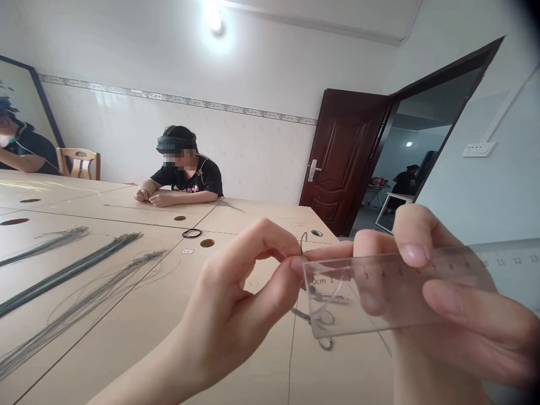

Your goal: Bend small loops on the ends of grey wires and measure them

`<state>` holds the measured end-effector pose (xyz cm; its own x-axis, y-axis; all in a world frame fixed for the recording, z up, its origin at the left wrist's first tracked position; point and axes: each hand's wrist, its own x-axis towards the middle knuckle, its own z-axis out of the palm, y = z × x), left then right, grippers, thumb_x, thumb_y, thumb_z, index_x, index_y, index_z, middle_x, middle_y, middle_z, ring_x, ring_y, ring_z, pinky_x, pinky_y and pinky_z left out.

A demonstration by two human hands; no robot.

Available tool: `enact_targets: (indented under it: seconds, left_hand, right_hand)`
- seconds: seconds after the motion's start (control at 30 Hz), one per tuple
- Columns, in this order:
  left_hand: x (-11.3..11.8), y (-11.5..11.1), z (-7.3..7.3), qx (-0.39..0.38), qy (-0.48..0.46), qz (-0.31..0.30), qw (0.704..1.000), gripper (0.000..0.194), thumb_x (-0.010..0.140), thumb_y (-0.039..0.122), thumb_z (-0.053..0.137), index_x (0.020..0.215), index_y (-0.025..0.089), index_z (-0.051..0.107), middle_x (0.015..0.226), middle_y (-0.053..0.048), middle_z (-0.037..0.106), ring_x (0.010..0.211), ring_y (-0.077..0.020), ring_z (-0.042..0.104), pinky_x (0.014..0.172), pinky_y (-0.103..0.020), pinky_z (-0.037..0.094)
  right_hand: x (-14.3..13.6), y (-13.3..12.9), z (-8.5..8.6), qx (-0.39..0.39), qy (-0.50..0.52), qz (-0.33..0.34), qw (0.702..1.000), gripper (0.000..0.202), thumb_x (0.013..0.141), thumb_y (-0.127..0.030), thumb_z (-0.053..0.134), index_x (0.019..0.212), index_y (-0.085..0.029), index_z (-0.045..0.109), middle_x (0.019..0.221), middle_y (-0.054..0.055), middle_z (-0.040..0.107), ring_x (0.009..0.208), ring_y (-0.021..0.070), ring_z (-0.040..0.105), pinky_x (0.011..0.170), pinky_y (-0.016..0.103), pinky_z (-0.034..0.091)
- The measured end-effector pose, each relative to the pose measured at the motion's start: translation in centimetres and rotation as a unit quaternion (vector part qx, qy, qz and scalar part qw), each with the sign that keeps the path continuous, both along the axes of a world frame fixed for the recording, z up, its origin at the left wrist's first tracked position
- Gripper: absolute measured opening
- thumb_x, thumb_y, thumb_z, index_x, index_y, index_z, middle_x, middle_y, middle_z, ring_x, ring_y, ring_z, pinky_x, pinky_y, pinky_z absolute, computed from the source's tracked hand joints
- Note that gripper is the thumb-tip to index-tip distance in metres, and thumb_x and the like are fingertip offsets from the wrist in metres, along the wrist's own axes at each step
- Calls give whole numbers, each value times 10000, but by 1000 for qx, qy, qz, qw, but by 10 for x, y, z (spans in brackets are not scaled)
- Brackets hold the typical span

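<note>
Lying along the left of the frame, three bundles of thin grey wire stretch across the pale wooden table; the strands look fine, springy and loose at the ends, likely to splay if picked up by one tip. Further back, near the middle, a small black ring rests flat by a round cable hole, and a person in a dark shirt sits at the far edge with forearms on the top.

At lower centre the left hand is narrowed to a pinch, thumb and forefinger closed on a short bent wire piece whose curved top shows just above the fingertips, a little above mid-frame. It is probably very light and stiff enough to keep its bend, yet so thin it could slip or twist; holding it low, close to the bend, looks the surest place.

Just to its right, touching those fingertips, the clear plastic ruler is held level by the right hand, fingers in front and thumb behind, its zero end meeting the wire. The ruler looks smooth, rigid and slightly flexible, light, and easily smeared; gripping its long edges away from the printed scale keeps the marks readable. Through and under it, small metal scissors lie on the table at lower centre.

A dark brown door stands open at upper right.
</note>
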<state>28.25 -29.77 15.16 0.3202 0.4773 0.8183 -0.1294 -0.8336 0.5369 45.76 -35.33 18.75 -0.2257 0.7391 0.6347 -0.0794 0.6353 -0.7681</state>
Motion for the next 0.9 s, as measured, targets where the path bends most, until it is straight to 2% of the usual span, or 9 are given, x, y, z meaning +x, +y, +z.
enact_targets:
  seconds: [0.1, 0.17, 0.4, 0.6, 0.73, 0.9]
  left_hand:
    - [-2, -1, -1, 0, 12, -14, 1000, 113, 926, 199, 458, 824, 246, 474, 715, 45, 517, 652, -104, 520, 580, -253, 449]
    - [-3, -1, -1, -3, 18, -29, 999, 108, 934, 214, 448, 833, 249, 469, 706, 40, 506, 650, -110, 511, 564, -256, 445]
    - [-7, -1, -2, -9, 28, -57, 998, 83, 933, 217, 460, 861, 256, 478, 725, 32, 521, 664, -118, 513, 576, -250, 461]
    - [-6, -3, -2, -35, 26, -78, 996, 83, 937, 221, 454, 867, 262, 476, 719, 23, 520, 667, -128, 509, 535, -251, 427]
    - [-5, -2, -1, -28, 27, -79, 996, 81, 934, 229, 460, 861, 258, 481, 718, 21, 521, 672, -131, 519, 547, -263, 434]
    - [-5, -3, 0, -27, 24, -91, 995, 74, 929, 229, 469, 864, 259, 487, 721, 20, 524, 680, -136, 531, 565, -275, 441]
  right_hand:
    - [3, -1, -3, -14, 13, 78, 997, 53, 801, -246, 558, 795, -277, 514, 651, 6, 619, 1093, 308, 600, 831, 495, 518]
    - [4, -2, -6, -17, 23, 89, 996, 51, 815, -234, 550, 811, -275, 520, 675, 9, 623, 1089, 301, 599, 848, 488, 507]
    - [8, 1, -9, -15, 15, 99, 995, 29, 841, -257, 529, 851, -277, 511, 721, 10, 617, 1100, 289, 576, 800, 459, 521]
    - [7, 1, -8, 14, -4, 106, 994, 52, 846, -238, 487, 872, -283, 492, 728, 5, 610, 1078, 300, 578, 840, 523, 490]
    - [6, 3, -5, 21, -6, 125, 992, 66, 830, -230, 486, 859, -287, 470, 697, -11, 584, 992, 290, 620, 786, 499, 514]
    - [7, 4, -6, 25, -13, 114, 993, 55, 830, -249, 494, 849, -296, 474, 687, -7, 594, 1047, 287, 606, 744, 455, 537]
